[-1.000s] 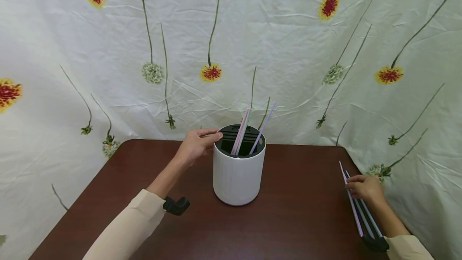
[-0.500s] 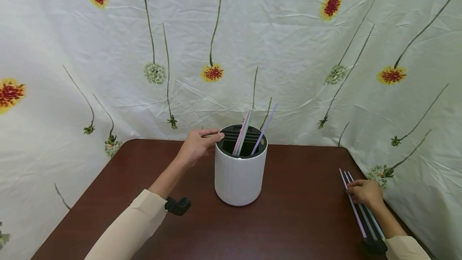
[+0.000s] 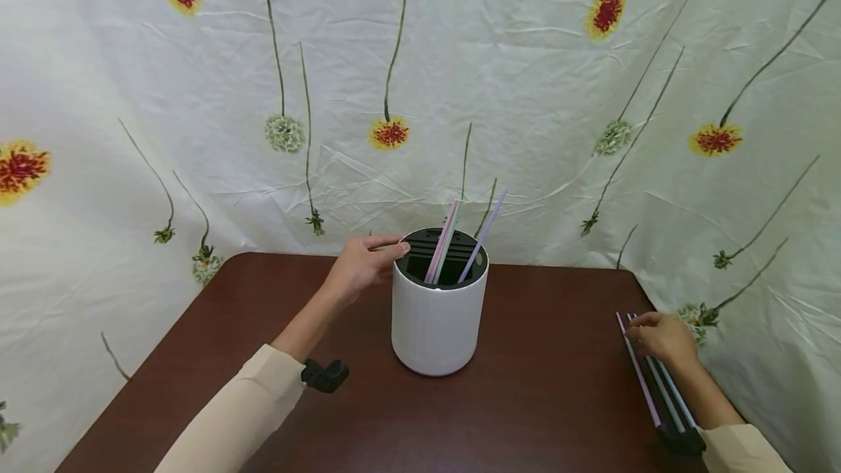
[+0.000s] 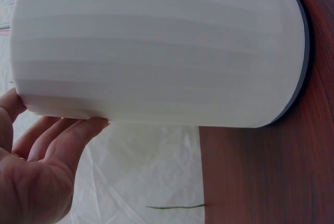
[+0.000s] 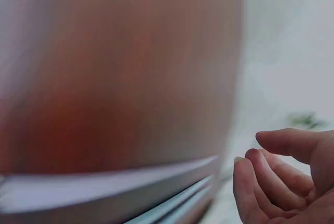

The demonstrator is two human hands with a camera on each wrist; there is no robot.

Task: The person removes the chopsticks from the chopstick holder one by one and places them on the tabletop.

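**Left hand [image 3: 358, 261] on a smooth white cylindrical holder [image 3: 436, 331], right hand [image 3: 663, 338] above three thin pastel sticks [image 3: 639, 371]**

The holder stands upright near the middle of a dark reddish-brown table [image 3: 545, 371], its top fitted with a black slotted insert [image 3: 420, 239]. Three slim sticks lean in the wide opening: a pink stick [image 3: 441, 245] and a pale green stick [image 3: 448, 241] close together, and a lilac stick [image 3: 484, 232] apart, tilting right. The left hand pinches the holder's rim at its left side — thumb at the top edge, fingers against the outer wall.

At the right side of the table, one lilac and two pale blue sticks lie side by side, pointing away from the person. The right hand is over their far part, fingers loosely bent, thumb apart from them, nothing between; whether it touches the sticks is unclear.

Both arms wear cream sleeves [image 3: 226, 414] and black wrist devices [image 3: 325, 376]. Behind the table hangs a white cloth [image 3: 512, 57] — creased, printed with red-and-yellow flowers [image 3: 389, 133] on long stems.
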